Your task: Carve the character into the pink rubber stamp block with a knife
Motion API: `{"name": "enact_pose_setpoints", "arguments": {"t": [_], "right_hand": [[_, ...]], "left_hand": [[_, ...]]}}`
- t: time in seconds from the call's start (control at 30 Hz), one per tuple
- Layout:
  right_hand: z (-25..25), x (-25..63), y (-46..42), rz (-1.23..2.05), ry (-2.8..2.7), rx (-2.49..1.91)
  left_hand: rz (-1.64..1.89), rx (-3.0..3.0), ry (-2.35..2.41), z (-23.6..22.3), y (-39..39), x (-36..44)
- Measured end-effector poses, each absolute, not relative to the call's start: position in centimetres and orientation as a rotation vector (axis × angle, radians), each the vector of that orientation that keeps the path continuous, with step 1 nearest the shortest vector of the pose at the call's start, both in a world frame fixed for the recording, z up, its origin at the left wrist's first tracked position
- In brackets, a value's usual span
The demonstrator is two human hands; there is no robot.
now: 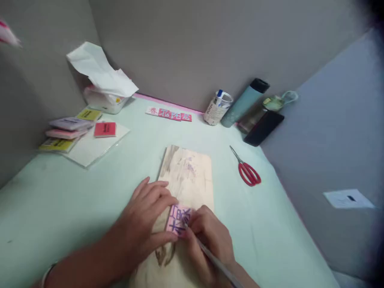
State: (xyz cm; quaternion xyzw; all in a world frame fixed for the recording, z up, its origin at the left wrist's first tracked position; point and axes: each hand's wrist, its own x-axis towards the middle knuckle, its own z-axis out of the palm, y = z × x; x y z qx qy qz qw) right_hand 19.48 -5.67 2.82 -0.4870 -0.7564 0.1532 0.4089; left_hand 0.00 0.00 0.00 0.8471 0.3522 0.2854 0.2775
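Observation:
A small pink block (178,219) with dark characters on it lies on a pale wooden board (189,176) near the table's front. My left hand (144,224) rests on the board with its fingers pressed against the block's left side, steadying it. My right hand (210,240) is closed round a thin grey tool (216,262) like a pen or carving knife. Its tip touches the block's top face.
Red-handled scissors (248,171) lie right of the board. At the back stand a jar (216,108), a teal bottle (244,103) and a dark phone (264,127). A strip of pink character blocks (169,114), a tissue box (103,86) and coloured pads (67,132) sit at the left.

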Motion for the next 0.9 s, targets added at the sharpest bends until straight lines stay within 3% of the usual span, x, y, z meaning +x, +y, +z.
{"name": "enact_pose_setpoints", "arguments": {"t": [0.23, 0.9], "right_hand": [[1.5, 18.8, -5.3, 0.061, -1.914, -1.122], [2.5, 19.6, -5.7, -0.075, -2.236, -1.036]], "left_hand": [[0.785, 2.274, 0.918, 0.1, 0.2, 0.1], [0.845, 2.270, 0.961, 0.5, 0.2, 0.3]]}}
